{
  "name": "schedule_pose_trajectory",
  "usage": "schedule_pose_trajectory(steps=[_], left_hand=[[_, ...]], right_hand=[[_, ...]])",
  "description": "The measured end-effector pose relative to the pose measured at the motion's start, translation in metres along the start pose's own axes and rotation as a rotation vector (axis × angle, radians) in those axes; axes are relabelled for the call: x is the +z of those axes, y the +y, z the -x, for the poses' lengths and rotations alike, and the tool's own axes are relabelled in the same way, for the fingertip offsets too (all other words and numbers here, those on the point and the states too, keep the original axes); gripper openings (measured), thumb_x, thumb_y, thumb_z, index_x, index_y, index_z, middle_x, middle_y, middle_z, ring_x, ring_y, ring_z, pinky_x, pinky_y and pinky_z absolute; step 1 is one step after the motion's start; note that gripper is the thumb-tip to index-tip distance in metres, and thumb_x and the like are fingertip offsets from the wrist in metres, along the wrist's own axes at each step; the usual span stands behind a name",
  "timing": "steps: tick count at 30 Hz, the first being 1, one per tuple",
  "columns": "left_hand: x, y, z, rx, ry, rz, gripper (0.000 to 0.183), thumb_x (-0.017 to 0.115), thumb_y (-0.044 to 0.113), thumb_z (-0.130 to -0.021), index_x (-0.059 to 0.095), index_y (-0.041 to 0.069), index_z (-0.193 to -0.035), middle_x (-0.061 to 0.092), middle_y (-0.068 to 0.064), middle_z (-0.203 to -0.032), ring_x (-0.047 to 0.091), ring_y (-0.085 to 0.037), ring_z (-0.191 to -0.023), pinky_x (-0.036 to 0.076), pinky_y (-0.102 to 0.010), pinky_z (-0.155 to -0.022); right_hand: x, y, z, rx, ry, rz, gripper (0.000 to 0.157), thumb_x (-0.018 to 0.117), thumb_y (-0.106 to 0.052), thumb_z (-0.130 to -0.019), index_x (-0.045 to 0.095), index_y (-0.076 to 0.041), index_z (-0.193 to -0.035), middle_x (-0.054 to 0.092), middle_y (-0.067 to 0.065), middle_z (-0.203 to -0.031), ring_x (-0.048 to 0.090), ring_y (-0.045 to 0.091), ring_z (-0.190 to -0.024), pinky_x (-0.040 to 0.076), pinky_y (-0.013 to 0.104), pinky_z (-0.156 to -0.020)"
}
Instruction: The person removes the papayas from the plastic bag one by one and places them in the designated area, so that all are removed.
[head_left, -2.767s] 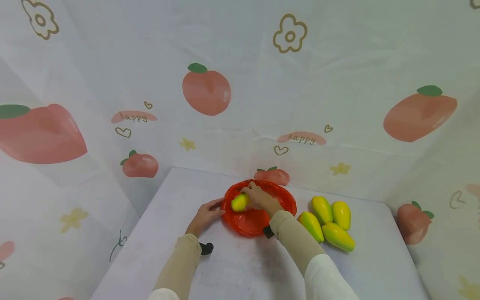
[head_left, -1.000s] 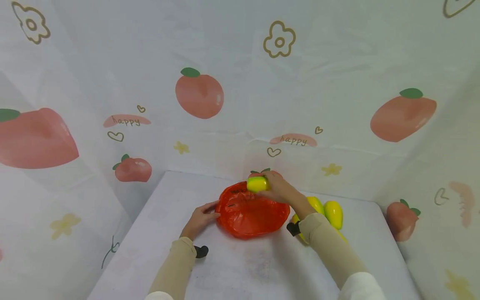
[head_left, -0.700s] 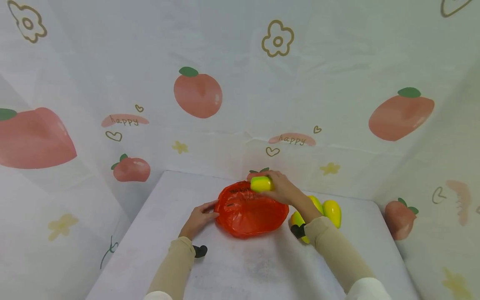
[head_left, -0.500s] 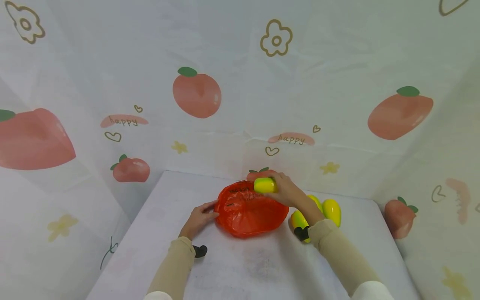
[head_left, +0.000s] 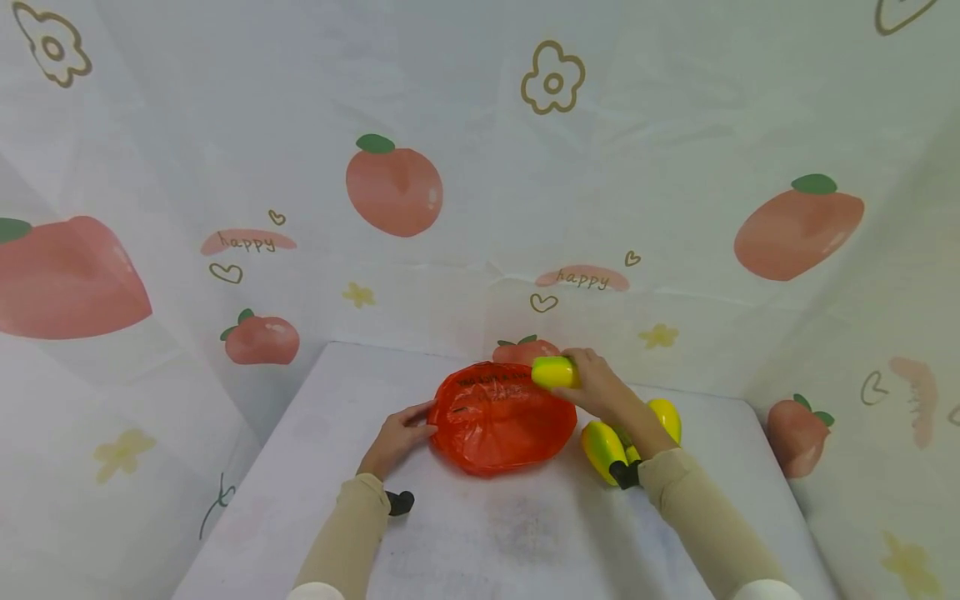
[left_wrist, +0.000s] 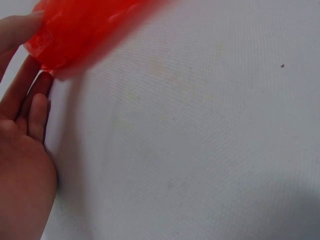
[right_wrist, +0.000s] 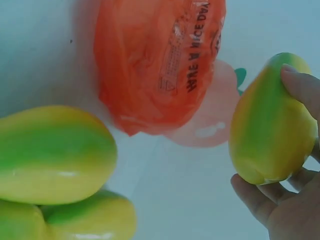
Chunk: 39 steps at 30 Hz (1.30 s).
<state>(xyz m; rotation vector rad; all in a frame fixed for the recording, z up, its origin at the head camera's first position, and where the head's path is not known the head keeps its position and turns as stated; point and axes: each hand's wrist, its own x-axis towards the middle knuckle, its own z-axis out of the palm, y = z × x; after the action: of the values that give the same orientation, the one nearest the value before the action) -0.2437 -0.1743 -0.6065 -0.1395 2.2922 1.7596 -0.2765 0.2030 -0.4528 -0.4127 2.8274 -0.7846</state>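
Observation:
A red plastic bag [head_left: 495, 429] stands with its mouth open on the white table. My left hand [head_left: 395, 439] holds its left edge; in the left wrist view the thumb lies on the red plastic [left_wrist: 75, 30], with the fingers on the outer side. At the bag's far right rim, my right hand [head_left: 600, 387] grips a yellow-green papaya [head_left: 556, 372], raised above the table. The right wrist view shows the papaya [right_wrist: 270, 120] between thumb and fingers, apart from the bag. The bag's floor is only partly visible.
More papayas [head_left: 602, 450] lie on the table right of the bag, partly hidden by my right forearm. Another papaya [head_left: 664, 419] shows behind the arm. A white patterned cloth [head_left: 465, 283] hangs close behind the table [head_left: 480, 542].
The papaya in my right hand has come up out of the bag and moved right, towards its far right rim. My left hand stays at the bag's left edge.

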Motion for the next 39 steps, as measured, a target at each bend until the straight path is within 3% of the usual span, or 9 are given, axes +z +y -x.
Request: schedule_pose_trajectory(steps=[17,24,39], left_hand=[[0.0,0.0,0.001,-0.007,0.001,-0.021,0.05,0.073,0.025,-0.093,0.061,0.03,-0.142,0.054,-0.005,-0.154,0.045,-0.031,-0.147,0.044,-0.052,-0.118],[0.0,0.001,0.002,-0.003,0.007,-0.036,0.051,0.074,0.026,-0.093,0.061,0.028,-0.142,0.054,-0.006,-0.154,0.046,-0.032,-0.147,0.044,-0.053,-0.117],[-0.001,-0.004,-0.002,0.006,-0.001,-0.015,0.052,0.075,0.025,-0.092,0.062,0.029,-0.141,0.055,-0.004,-0.153,0.046,-0.03,-0.147,0.044,-0.05,-0.118]], right_hand=[[-0.009,0.031,0.021,0.059,0.027,-0.004,0.077,0.073,-0.039,-0.093,0.035,-0.007,-0.152,0.047,0.018,-0.145,0.047,0.034,-0.121,0.052,0.053,-0.106],[-0.013,0.043,0.034,0.038,0.093,0.009,0.076,0.074,-0.037,-0.092,0.038,0.0,-0.149,0.047,0.024,-0.146,0.048,0.039,-0.121,0.048,0.059,-0.108],[-0.02,0.071,0.062,0.069,0.147,0.004,0.076,0.07,-0.037,-0.095,0.035,-0.002,-0.153,0.043,0.027,-0.148,0.047,0.041,-0.121,0.044,0.065,-0.109]])
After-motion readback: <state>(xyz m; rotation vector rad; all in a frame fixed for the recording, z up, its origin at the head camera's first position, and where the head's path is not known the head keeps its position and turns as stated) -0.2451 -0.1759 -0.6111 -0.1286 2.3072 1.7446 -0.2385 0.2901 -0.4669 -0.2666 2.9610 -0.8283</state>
